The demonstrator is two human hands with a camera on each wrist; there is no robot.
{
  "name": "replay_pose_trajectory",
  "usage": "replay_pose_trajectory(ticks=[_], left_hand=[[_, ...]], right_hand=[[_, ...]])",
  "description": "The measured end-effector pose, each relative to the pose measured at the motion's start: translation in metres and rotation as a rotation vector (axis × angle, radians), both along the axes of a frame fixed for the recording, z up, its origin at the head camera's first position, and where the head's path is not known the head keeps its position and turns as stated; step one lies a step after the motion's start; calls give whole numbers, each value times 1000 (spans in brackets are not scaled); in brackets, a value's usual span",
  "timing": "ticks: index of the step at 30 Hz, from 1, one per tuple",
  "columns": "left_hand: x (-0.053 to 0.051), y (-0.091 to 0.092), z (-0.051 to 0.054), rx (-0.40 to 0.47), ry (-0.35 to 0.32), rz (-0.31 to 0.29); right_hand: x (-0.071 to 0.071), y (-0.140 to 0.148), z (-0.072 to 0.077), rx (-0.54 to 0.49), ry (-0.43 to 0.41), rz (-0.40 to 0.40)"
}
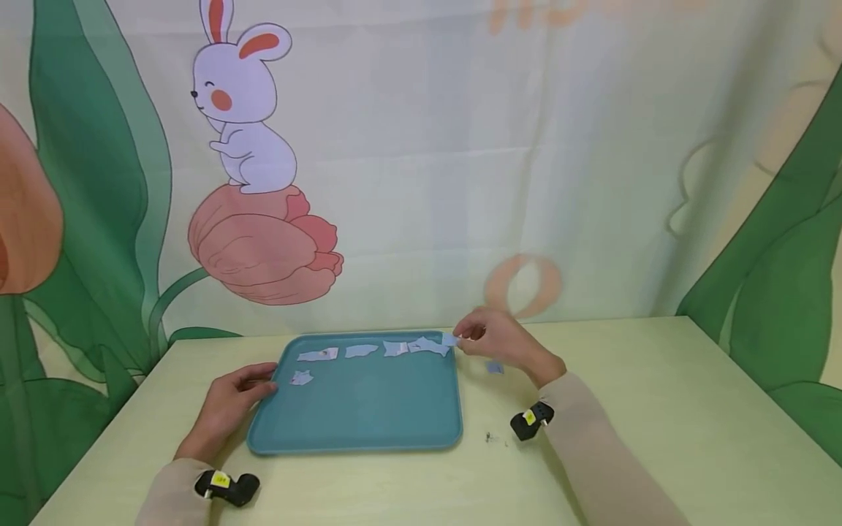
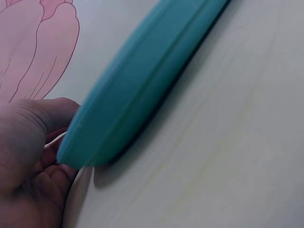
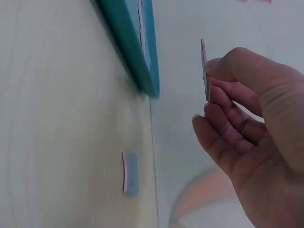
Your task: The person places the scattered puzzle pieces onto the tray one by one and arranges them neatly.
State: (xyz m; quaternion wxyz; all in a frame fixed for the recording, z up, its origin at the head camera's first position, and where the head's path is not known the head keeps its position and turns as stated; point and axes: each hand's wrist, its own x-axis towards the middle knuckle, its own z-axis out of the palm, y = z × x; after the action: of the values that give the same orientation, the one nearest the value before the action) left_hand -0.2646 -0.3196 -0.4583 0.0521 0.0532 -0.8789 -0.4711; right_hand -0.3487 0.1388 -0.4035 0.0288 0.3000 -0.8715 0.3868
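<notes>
A blue-green tray is on the table, with torn pale-blue paper pieces along its far side. My left hand grips the tray's left rim; in the left wrist view the thumb lies against the rim and fingers reach beneath it. Over the tray's far right corner, my right hand pinches a small paper piece between thumb and fingers. The right wrist view shows that piece edge-on, apart from the tray. Another paper scrap lies on the table below the right hand.
One torn piece sits apart near the tray's left side. Tiny dark bits lie on the table right of the tray. Behind the table hangs a printed curtain with a rabbit and flowers.
</notes>
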Motion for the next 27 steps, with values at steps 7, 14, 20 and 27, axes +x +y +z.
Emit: replay_pose_trajectory(ticks=[7,14,20,27], left_hand=[[-1,3,-1,1,2,-2],[-2,3,-2,-4,11,-8],[0,2,1,-5,6,-11],[2,1,2,-1,3,-8]], right_hand=[[12,-40,7,0,27,97],[13,-76,8,18,76,121],[13,-107,11,25,51,130],[12,-142,13,78,-11,132]])
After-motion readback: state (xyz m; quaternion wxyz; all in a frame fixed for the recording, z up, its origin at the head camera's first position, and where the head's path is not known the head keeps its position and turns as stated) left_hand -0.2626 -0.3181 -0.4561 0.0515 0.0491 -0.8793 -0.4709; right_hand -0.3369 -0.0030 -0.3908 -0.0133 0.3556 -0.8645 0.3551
